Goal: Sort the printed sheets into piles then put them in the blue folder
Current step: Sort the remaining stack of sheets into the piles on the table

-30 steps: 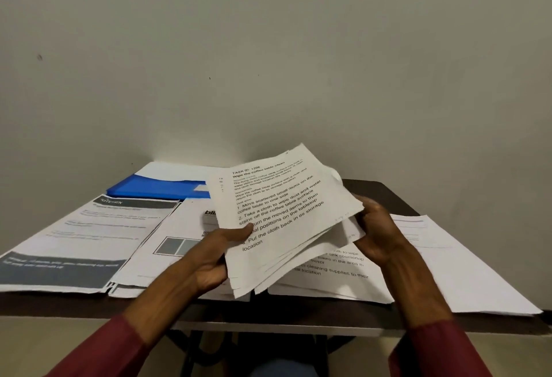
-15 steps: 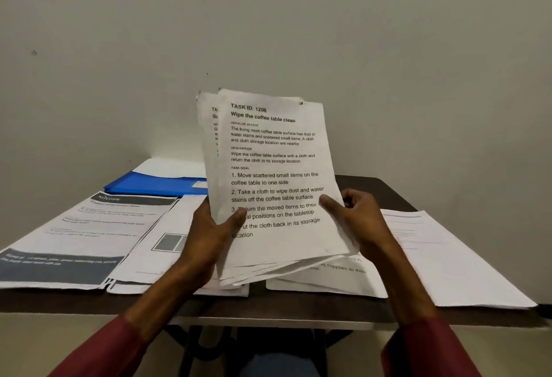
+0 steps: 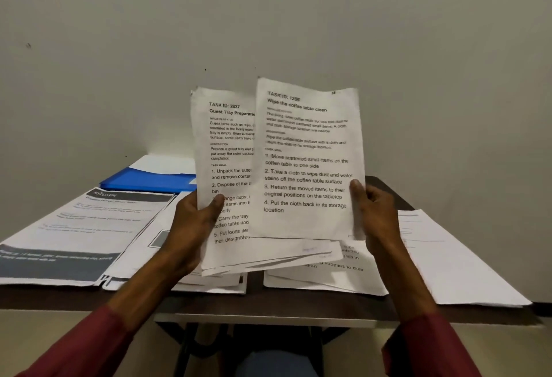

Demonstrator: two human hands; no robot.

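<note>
Aloft, left hand (image 3: 194,224) tight on stack (image 3: 230,149) edge, right hand (image 3: 376,212) tight on front sheet (image 3: 307,167) edge.

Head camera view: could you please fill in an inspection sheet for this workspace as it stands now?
Surface: dark table, mostly covered with paper.
Job's things: blue folder at back left; kitchen sheets at left; middle pile; right pile; held stack topped by Task 2637; Task 1206 sheet overlapping it.
Clutter: nothing seen.
Hands: left hand grips the held stack; right hand pinches the Task 1206 sheet's right edge.
Cables: nothing seen.
Surroundings: plain wall behind the table.
</note>
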